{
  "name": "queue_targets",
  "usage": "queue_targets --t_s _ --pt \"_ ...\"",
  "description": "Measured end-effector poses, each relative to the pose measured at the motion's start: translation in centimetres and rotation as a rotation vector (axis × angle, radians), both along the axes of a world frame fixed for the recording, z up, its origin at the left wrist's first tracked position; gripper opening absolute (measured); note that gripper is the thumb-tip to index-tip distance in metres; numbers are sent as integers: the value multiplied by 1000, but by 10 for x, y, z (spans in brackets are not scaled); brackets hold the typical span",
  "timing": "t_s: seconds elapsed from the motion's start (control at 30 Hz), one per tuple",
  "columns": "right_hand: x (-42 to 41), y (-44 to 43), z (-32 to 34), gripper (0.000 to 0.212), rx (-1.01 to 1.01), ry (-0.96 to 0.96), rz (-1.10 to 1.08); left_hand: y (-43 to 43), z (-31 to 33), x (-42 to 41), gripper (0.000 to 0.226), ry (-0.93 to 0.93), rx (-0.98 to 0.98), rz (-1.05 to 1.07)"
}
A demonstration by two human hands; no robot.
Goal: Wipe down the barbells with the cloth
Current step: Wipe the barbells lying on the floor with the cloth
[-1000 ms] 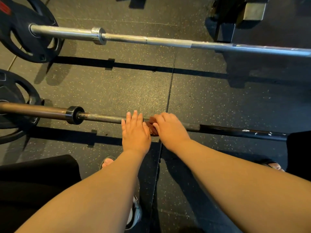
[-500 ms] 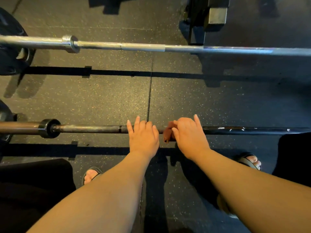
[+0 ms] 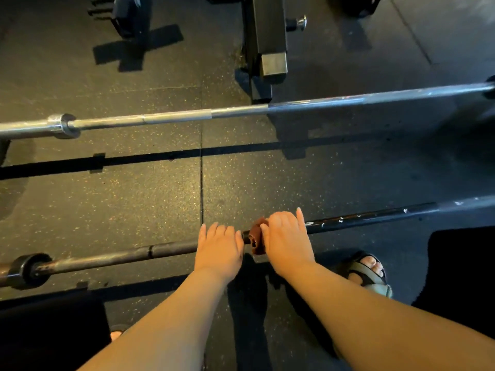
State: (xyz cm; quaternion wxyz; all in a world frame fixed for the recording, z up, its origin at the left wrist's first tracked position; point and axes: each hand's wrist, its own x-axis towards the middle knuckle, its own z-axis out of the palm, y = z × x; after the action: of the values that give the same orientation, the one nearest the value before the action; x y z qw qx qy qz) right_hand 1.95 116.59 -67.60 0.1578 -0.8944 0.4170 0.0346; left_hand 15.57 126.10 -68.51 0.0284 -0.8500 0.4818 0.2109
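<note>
Low over the rubber floor (image 3: 134,204), both forearms reach forward and down; the left hand (image 3: 218,247) rests palm-down on the dark barbell (image 3: 120,257), fingers close together and laid over the shaft; just beside it the right hand (image 3: 286,238) curls round a reddish-brown cloth (image 3: 255,236) wrapped on that bar; the bar runs left to right, parallel to the silver barbell (image 3: 174,117) beyond.

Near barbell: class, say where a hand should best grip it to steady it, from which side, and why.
Probably the bare shaft of the near barbell between its collar and the left hand, taken from above. The shaft is thin, round and lies level close above the floor, leaving little room beneath; the right hand holds the cloth further right.
</note>
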Motion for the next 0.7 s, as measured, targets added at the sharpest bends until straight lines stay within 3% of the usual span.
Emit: queue_targets --t_s 0.07,0.23,0.33,0.43,0.57,0.7 --pt "0 11 1 35 46 -30 -68 -14 -1 -11 44 10 25 -13" --pt "-21 -8 0 35 144 -48 111 -26 9 -43 50 109 20 79" --pt "-49 -26 5 34 125 -59 -5 -19 14 -53 53 111 24 30" --pt "-42 -15 12 38 122 -69 -96 -33 15 -64 50 105 19 159" --pt "-48 -5 15 48 132 -75 25 -48 17 -81 47 170 40 186" --pt "-51 -19 22 47 139 -45 -11 -62 23 -81 46 220 90 171"
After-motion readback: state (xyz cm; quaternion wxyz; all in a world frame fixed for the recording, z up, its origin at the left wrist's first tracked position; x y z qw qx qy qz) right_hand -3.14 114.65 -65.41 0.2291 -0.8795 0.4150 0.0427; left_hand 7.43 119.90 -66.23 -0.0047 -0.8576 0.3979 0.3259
